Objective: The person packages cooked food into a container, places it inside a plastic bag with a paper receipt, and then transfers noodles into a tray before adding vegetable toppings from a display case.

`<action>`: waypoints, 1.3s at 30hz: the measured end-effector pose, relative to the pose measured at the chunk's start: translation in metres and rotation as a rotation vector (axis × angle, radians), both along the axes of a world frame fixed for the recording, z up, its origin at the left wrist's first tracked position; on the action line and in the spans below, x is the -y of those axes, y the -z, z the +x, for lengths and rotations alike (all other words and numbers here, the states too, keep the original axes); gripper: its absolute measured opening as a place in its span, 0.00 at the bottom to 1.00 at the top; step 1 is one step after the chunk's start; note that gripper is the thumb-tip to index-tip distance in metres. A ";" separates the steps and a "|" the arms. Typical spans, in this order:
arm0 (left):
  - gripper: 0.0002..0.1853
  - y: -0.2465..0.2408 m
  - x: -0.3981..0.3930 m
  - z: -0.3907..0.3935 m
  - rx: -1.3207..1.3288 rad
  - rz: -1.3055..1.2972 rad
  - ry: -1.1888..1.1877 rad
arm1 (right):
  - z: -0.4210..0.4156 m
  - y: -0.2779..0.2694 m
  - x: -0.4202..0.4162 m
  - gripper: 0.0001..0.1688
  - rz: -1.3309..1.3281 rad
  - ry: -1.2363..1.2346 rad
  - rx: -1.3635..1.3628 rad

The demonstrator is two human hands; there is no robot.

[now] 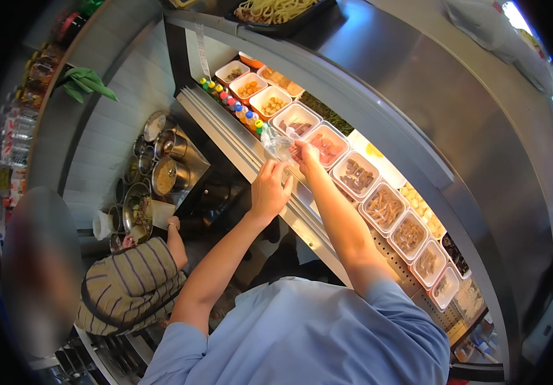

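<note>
My right hand [308, 156] pinches a crumpled clear plastic bag or glove [275, 143] over the front edge of a lit display case [238, 139]. Just below the plastic is my left hand [270, 188], its fingers bent towards it; whether they grip its lower end is not clear. Under and beside my right hand sits a white tub of pinkish sliced food [328, 144]. A tub of dark meat pieces [297, 121] lies past the plastic, and another of brown pieces [355, 174] is near my right forearm.
More food tubs [385, 207] and a row of drink bottles [240, 113] line the case. Its metal top [377, 62] bears a black tray of noodles [276, 12]. At left, a co-worker in a striped shirt [132, 284] works over a metal bowl [138, 207] among several pots [169, 175].
</note>
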State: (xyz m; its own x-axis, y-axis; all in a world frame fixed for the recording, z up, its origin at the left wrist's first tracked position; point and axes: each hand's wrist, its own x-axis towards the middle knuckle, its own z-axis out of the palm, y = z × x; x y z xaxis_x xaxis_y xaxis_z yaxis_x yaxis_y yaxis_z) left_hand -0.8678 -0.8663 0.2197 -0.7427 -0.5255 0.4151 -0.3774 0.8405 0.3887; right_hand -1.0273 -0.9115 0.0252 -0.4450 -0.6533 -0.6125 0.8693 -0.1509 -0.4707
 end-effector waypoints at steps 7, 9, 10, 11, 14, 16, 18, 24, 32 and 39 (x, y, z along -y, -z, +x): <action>0.08 0.058 0.046 -0.047 -0.013 0.114 0.222 | 0.037 -0.084 -0.087 0.10 -0.230 0.330 0.012; 0.04 0.050 0.039 -0.065 -0.183 0.139 0.305 | 0.034 -0.109 -0.103 0.18 -0.400 0.405 0.012; 0.03 0.043 0.040 -0.068 -0.187 0.150 0.368 | 0.038 -0.129 -0.105 0.21 -0.416 0.410 -0.047; 0.03 0.035 0.039 -0.067 -0.229 0.208 0.381 | 0.043 -0.145 -0.108 0.23 -0.425 0.417 -0.103; 0.04 0.019 0.033 -0.070 -0.364 0.320 0.476 | 0.042 -0.119 -0.115 0.25 -0.062 0.397 -0.416; 0.04 0.017 0.032 -0.062 -0.388 0.372 0.540 | 0.032 -0.119 -0.112 0.26 -0.216 0.451 -0.167; 0.05 0.027 0.033 -0.057 -0.429 0.477 0.552 | 0.022 -0.135 -0.096 0.32 -0.273 0.592 -0.026; 0.04 0.013 0.049 -0.047 -0.412 0.738 0.602 | 0.020 -0.176 -0.099 0.30 -0.614 0.580 -0.059; 0.03 0.004 0.060 -0.038 -0.270 0.977 0.591 | 0.038 -0.176 -0.094 0.41 -0.651 0.487 -0.273; 0.02 0.001 0.051 -0.021 -0.351 0.924 0.812 | 0.007 -0.178 -0.071 0.59 -0.485 0.329 -0.207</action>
